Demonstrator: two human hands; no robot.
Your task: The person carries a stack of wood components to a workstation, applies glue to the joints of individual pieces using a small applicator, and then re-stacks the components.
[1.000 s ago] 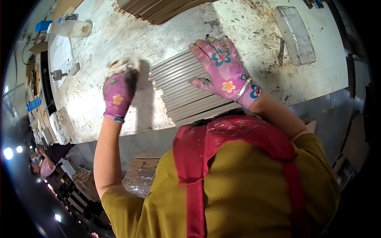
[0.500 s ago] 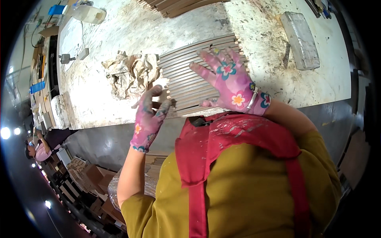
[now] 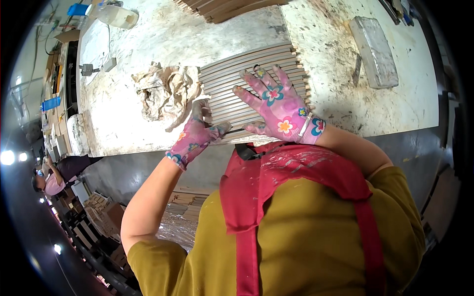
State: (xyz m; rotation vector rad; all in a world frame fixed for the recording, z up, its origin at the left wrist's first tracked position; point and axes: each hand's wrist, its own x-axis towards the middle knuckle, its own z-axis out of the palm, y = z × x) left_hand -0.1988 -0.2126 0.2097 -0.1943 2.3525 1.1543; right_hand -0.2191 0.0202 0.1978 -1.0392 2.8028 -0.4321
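Several narrow grey-brown strips [image 3: 224, 81] lie side by side in a flat bundle near the table's front edge. Over the bundle's right part my right hand [image 3: 279, 106] rests with its fingers spread, in a pink flowered glove. My left hand [image 3: 195, 132], gloved alike, is at the strips' left ends, its fingers stretched forward and its thumb pointing right along the nearest strips. Whether the left fingers press on the ends is hard to see. Just beyond it lies a crumpled cream cloth [image 3: 163, 91], close to the strips' left ends.
On the stained white table [image 3: 335, 106] a wrapped grey block [image 3: 374, 52] lies at the right, a thin dark bar [image 3: 356, 69] beside it. More strips [image 3: 227, 9] are stacked at the far edge. A plastic bottle [image 3: 118, 17] lies far left. Another person [image 3: 53, 180] is in the left background.
My left hand has moved forward and right, up to the strips' left ends. My right hand has shifted slightly left and down, its fingers still spread over the bundle.
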